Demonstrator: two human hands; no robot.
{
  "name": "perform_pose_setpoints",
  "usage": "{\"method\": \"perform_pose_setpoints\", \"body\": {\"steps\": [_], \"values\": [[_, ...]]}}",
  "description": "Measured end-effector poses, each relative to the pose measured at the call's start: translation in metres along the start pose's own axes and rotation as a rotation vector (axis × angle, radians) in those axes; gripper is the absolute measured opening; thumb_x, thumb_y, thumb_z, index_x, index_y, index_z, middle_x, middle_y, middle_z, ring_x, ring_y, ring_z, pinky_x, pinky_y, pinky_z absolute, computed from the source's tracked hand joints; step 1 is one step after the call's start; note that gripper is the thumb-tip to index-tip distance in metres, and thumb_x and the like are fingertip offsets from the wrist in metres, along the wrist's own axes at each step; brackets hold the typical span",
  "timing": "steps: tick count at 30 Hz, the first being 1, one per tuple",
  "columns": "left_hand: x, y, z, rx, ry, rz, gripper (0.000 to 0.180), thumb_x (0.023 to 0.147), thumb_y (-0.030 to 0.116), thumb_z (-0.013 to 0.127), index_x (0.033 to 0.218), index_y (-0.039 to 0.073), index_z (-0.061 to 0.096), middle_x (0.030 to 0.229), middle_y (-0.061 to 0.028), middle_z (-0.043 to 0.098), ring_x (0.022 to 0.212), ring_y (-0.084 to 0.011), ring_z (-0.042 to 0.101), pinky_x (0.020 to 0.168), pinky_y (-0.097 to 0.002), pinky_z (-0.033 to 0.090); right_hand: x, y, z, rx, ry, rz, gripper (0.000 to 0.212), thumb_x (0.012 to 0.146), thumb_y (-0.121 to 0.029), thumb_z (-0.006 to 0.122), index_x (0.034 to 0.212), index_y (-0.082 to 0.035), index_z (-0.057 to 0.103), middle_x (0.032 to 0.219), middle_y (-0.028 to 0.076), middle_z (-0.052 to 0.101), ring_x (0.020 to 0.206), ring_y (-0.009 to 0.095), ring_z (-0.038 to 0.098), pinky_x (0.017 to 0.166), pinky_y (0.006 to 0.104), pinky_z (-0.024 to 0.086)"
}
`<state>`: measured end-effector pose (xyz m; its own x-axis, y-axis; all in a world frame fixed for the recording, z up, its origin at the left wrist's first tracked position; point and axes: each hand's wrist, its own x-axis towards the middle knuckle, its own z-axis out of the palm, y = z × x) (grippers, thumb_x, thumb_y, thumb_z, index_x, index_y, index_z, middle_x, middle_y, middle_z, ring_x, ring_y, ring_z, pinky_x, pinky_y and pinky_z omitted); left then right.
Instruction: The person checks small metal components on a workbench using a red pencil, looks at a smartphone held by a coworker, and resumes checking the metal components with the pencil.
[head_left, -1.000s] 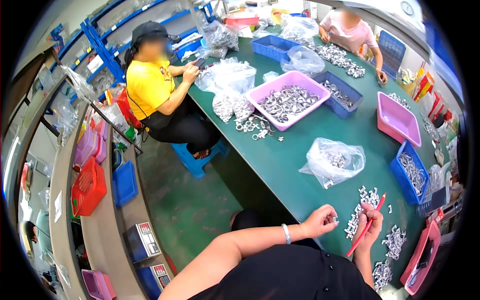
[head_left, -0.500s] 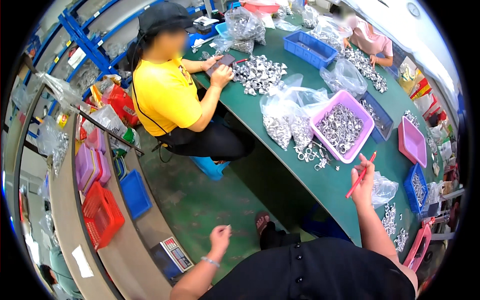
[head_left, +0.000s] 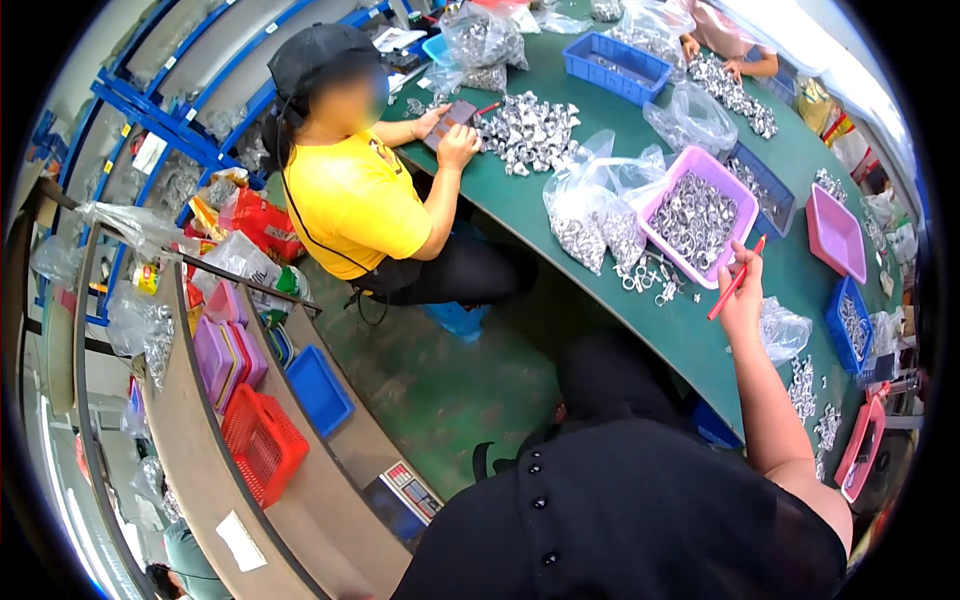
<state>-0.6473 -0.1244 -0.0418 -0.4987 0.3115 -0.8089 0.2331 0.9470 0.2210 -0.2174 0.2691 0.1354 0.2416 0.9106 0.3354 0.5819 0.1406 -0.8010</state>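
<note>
My right hand [head_left: 743,300] is closed around a red pen [head_left: 718,305], held slantwise above the green table [head_left: 655,335]. Just beyond it stands a light purple tray [head_left: 668,250] full of small silvery metal parts [head_left: 694,222]. A few ring-shaped parts [head_left: 655,275] lie loose beside the tray. Clear plastic bags of metal parts [head_left: 585,232] lean at its left. Below the hand is a crumpled clear bag [head_left: 785,330], with small loose parts [head_left: 803,388] nearer to me. My left hand is out of view.
A person in yellow [head_left: 345,210] sits left of the table, holding a phone [head_left: 455,120] beside a heap of metal parts [head_left: 530,130]. Blue basket [head_left: 850,325] and pink tray [head_left: 835,235] stand at right. Left shelving holds a red basket [head_left: 262,445], blue tray [head_left: 320,390] and scale [head_left: 410,490].
My left hand has dropped out of view. The view has shifted, and my body now covers more floor. The red pen stays in my right hand near the purple tray.
</note>
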Motion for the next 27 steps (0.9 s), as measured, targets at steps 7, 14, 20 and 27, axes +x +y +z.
{"method": "perform_pose_setpoints", "body": {"steps": [7, 14, 20, 27], "values": [[0.036, 0.075, -0.061, -0.03, 0.023, 0.092, 0.039, 0.079, 0.034, 0.057, 0.078, -0.005, 0.06, 0.076, -0.0178, 0.061, 0.071, -0.0254, 0.06, 0.064, -0.0349, 0.046, 0.035, -0.011, 0.048, 0.032, 0.061, -0.058, 0.034, 0.078, 0.001, 0.057, 0.109, -0.005, 0.041, 0.116, 0.011, 0.051, 0.08, 0.012, 0.05, 0.074, 0.0264, 0.045], [0.097, 0.137, -0.117, 0.237, -0.033, 0.032, 0.039, 0.078, 0.034, 0.056, 0.078, -0.005, 0.06, 0.077, -0.0186, 0.061, 0.073, -0.0266, 0.06, 0.066, -0.0353, 0.046, 0.08, -0.038, 0.1, 0.158, 0.137, -0.144, 0.028, 0.081, 0.005, 0.05, 0.104, -0.007, 0.04, 0.123, 0.019, 0.044, 0.106, 0.018, 0.047, 0.085, 0.027, 0.038], [0.165, 0.16, -0.187, 0.414, -0.099, -0.034, 0.04, 0.078, 0.035, 0.056, 0.078, -0.005, 0.06, 0.079, -0.0192, 0.061, 0.074, -0.0277, 0.06, 0.067, -0.0356, 0.046, 0.112, -0.112, 0.159, 0.133, 0.146, -0.32, 0.027, 0.08, 0.006, 0.05, 0.102, -0.006, 0.038, 0.114, 0.015, 0.048, 0.113, 0.027, 0.045, 0.093, 0.0356, 0.034], [0.245, 0.189, -0.259, 0.562, -0.175, -0.034, 0.041, 0.078, 0.036, 0.056, 0.078, -0.004, 0.06, 0.08, -0.0199, 0.061, 0.077, -0.029, 0.06, 0.068, -0.0359, 0.045, 0.08, -0.148, 0.217, -0.047, -0.04, -0.348, 0.037, 0.075, 0.011, 0.051, 0.103, -0.008, 0.036, 0.128, 0.021, 0.04, 0.092, 0.019, 0.049, 0.085, 0.0337, 0.04]]}}
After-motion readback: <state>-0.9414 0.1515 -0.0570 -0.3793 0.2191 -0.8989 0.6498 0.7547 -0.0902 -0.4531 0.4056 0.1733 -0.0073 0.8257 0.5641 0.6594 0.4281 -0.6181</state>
